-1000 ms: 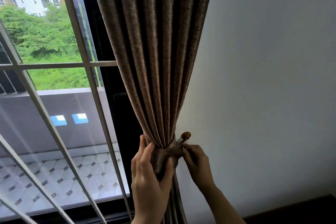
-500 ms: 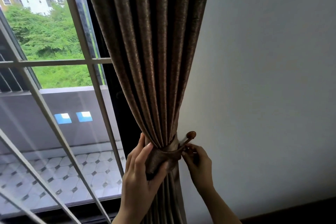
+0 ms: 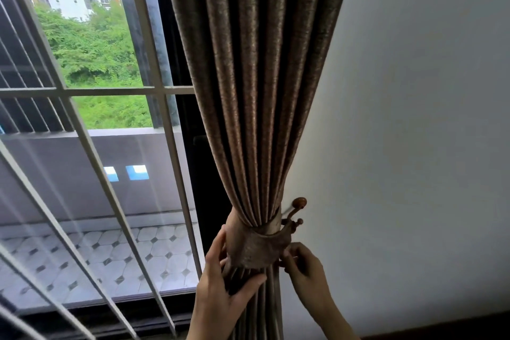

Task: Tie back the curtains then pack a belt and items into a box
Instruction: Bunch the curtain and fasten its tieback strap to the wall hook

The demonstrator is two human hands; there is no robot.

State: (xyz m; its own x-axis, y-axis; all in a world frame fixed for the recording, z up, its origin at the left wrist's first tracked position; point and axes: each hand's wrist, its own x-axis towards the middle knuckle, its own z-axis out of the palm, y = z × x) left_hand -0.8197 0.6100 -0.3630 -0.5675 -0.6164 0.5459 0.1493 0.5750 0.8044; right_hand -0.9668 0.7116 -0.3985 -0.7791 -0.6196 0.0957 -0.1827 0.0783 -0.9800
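Here the curtain [image 3: 256, 77] hangs in gathered folds between the window [image 3: 91, 124] and the wall [image 3: 414, 119]. A tieback [image 3: 255, 247] of matching fabric wraps the folds at their narrowest point, low in the view. Its right end reaches a hook [image 3: 296, 211] with a round brown knob, fixed to the wall just beside the curtain.

The left hand [image 3: 220, 295] holds the curtain just below the tieback: fingers curl round the left side of the bundle, and the thumb presses across the front folds. The right hand [image 3: 306, 268] is at the right edge of the tieback, below the hook, fingertips closed together on the tieback's end; the exact contact is partly hidden by the fingers.

White bars cross the window. Outside, a tiled balcony floor [image 3: 116, 257], green trees and a building are visible.
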